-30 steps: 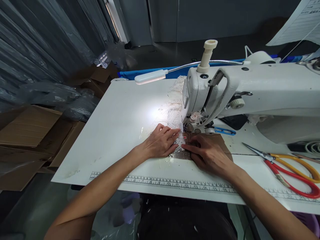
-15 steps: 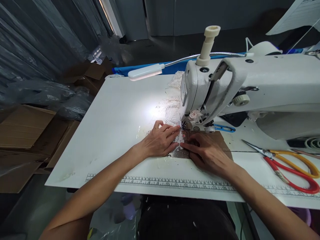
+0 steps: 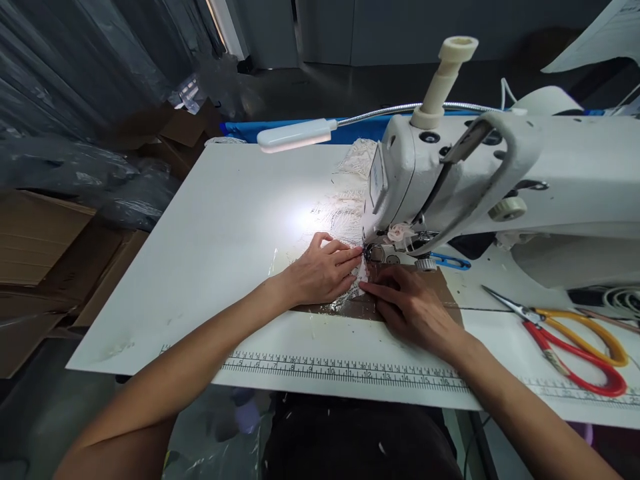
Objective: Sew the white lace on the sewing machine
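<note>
White lace fabric point(image 3: 361, 272) lies under the needle area of a white sewing machine point(image 3: 400, 167), and more of it spreads on the table behind. My left hand point(image 3: 325, 270) rests flat on the lace, fingers stretched toward the presser foot, their tips close beside it. From the other side, my right hand point(image 3: 410, 303) meets the lace's near edge with its extended index fingertip. Its other fingers are bent, and the thumb is partly hidden below. Both hands are over a brown, shiny plate point(image 3: 445, 293) on the table.
Red-and-yellow-handled scissors point(image 3: 565, 340) lie at the right, with a blue thread snipper point(image 3: 450, 261) behind my right hand. A lamp point(image 3: 297, 135) on a bendable neck lights the white table point(image 3: 200, 267). A printed ruler point(image 3: 340, 370) runs along its front edge. Cardboard boxes point(image 3: 45, 233) stand left.
The view has shifted slightly, so the machine looks nearer and the scissors sit a little further left. Both hands keep nearly the same place on the lace.
</note>
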`<state>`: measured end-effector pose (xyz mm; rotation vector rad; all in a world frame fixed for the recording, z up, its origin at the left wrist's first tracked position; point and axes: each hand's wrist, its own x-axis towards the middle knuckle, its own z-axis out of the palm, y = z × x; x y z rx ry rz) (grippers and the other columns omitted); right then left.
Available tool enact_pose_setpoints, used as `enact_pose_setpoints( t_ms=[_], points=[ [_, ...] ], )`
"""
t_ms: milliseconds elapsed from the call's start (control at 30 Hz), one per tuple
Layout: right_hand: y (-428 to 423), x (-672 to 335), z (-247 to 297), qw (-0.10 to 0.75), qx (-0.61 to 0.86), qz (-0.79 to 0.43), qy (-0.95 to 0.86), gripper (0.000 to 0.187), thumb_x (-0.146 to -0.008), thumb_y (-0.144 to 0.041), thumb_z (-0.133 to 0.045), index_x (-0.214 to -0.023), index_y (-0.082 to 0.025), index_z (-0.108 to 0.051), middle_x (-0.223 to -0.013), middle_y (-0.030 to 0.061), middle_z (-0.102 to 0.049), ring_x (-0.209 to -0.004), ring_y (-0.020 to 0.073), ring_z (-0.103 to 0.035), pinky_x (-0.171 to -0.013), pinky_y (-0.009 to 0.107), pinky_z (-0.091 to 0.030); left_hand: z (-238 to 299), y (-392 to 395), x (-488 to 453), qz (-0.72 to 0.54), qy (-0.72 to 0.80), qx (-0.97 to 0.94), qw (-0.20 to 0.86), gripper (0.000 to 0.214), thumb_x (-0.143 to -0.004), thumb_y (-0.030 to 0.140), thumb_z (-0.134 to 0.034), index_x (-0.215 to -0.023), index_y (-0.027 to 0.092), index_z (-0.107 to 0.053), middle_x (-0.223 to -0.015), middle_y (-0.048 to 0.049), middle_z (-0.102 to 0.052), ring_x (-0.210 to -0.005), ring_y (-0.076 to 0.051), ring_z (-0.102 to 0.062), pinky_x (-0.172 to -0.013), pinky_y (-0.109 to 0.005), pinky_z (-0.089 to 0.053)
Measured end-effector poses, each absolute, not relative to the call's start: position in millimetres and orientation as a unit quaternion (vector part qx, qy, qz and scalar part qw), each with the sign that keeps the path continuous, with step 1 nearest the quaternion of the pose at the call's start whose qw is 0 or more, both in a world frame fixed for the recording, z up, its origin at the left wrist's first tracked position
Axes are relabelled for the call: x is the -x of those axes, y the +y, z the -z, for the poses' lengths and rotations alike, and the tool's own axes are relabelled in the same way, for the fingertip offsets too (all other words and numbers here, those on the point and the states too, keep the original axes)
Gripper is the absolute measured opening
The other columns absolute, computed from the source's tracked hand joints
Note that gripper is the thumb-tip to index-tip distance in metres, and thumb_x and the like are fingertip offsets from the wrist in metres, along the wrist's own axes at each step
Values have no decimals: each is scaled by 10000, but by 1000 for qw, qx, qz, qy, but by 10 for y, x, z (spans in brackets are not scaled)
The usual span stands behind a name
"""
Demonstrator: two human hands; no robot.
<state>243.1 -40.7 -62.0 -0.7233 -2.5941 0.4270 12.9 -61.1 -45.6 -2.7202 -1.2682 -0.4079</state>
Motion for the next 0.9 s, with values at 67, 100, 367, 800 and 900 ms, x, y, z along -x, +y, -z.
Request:
enact_pose_setpoints(
  t_ms=[67, 100, 367, 800, 900],
  points=[
    [-403, -2417, 604, 204, 260, -146, -932, 349, -850, -133, -521, -1140, -242, -681, -1059, 105, -596, -913, 224, -586, -806, 409, -529, 461, -602, -108, 137, -418, 897, 48, 313, -971, 277, -420, -1199, 151, -593, -1313, -87, -583, -1098, -259, -556, -945, -465, -374],
    [-400, -2408, 594, 204, 263, -141, -933, 345, -848, -131, -520, -1130, -240, -687, -1058, 108, -594, -914, 227, -587, -797, 410, -532, 465, -592, -97, 138, -418, 897, 46, 315, -971, 276, -420, -1203, 152, -593, -1314, -85, -583, -1101, -258, -555, -943, -462, -378],
    [-387, -2363, 545, 207, 270, -122, -932, 380, -857, -135, -477, -1171, -212, -677, -1035, 133, -596, -880, 243, -596, -700, 404, -554, 515, -522, -54, 155, -414, 896, 39, 324, -972, 306, -432, -1215, 161, -589, -1301, -79, -595, -1124, -251, -554, -960, -462, -386],
    [-433, -2385, 569, 209, 273, -155, -926, 368, -875, -145, -474, -1174, -223, -675, -1071, 125, -590, -957, 253, -577, -836, 454, -518, 524, -563, -52, 172, -396, 901, 47, 324, -956, 350, -478, -1194, 165, -599, -1291, -67, -604, -1107, -256, -573, -973, -491, -384],
    [-436, -2391, 573, 202, 277, -166, -925, 368, -878, -150, -479, -1181, -236, -669, -1083, 119, -589, -967, 252, -576, -846, 454, -511, 522, -574, -59, 174, -398, 899, 53, 320, -955, 350, -481, -1190, 170, -602, -1290, -65, -605, -1103, -252, -576, -992, -501, -371]
  ],
)
